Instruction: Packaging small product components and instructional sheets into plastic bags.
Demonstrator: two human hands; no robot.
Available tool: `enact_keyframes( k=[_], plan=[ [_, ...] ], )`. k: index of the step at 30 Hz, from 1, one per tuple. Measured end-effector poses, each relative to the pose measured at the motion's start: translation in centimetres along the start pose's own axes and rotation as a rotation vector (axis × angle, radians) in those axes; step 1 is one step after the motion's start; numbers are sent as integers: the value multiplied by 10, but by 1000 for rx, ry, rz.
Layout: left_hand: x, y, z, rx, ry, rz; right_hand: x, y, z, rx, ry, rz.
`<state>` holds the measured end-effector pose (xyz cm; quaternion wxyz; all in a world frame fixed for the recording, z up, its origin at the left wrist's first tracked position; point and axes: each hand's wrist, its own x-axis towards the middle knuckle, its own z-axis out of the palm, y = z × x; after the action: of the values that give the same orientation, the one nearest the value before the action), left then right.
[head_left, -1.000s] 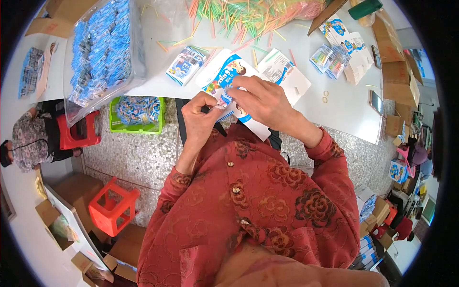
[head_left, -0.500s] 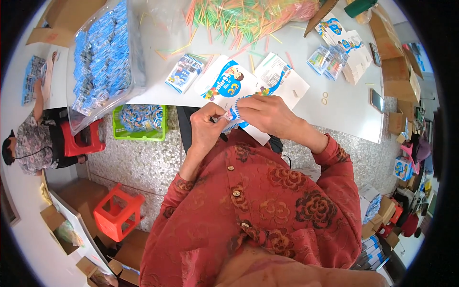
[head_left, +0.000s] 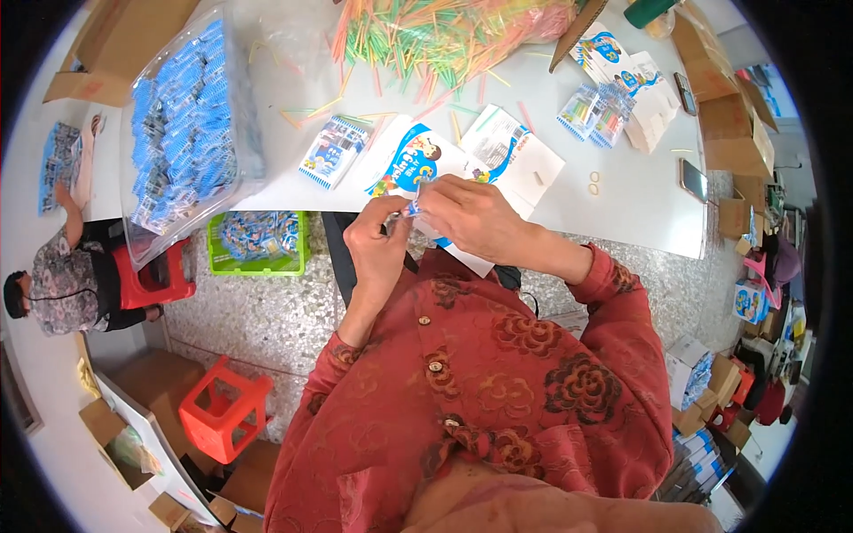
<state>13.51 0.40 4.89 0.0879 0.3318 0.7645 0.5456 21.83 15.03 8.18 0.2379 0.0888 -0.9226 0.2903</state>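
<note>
At the table's front edge, both my hands pinch a small blue-and-white plastic packet (head_left: pixel 412 209), mostly covered by fingers. My left hand (head_left: pixel 375 244) has thumb and fingertips closed on its left end. Curled over its right side is my right hand (head_left: pixel 471 218). Just beyond lies a flattened white-and-blue printed carton (head_left: pixel 388 158), and a second printed carton (head_left: pixel 495 133) overlaps to its right. A filled clear packet with blue striped ends (head_left: pixel 334 151) rests to the left of them.
Loose coloured straws (head_left: pixel 418 44) pile up at the back. A clear bag of blue packets (head_left: pixel 182 124) stands left, above a green crate (head_left: pixel 305 258). Two filled packets (head_left: pixel 595 114), rubber bands (head_left: pixel 594 183) and a phone (head_left: pixel 693 179) lie right. A red stool (head_left: pixel 222 409) and a seated person (head_left: pixel 62 280) are at left.
My hands have drawn closer together around the packet, and less of it shows between the fingers. The whole view has shifted slightly.
</note>
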Motion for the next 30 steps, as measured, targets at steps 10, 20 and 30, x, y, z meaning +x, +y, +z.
enact_keyframes(
  k=[10, 20, 30],
  plan=[
    [2, -12, -6, -474, 127, -189, 43, 27, -2, 447, 21, 89],
    [-4, -26, -26, -542, 142, -244, 110, 186, 2, -640, -227, -285],
    [-6, -29, -30, -621, 143, -271, 139, 203, 30, -898, -500, -466]
  ],
)
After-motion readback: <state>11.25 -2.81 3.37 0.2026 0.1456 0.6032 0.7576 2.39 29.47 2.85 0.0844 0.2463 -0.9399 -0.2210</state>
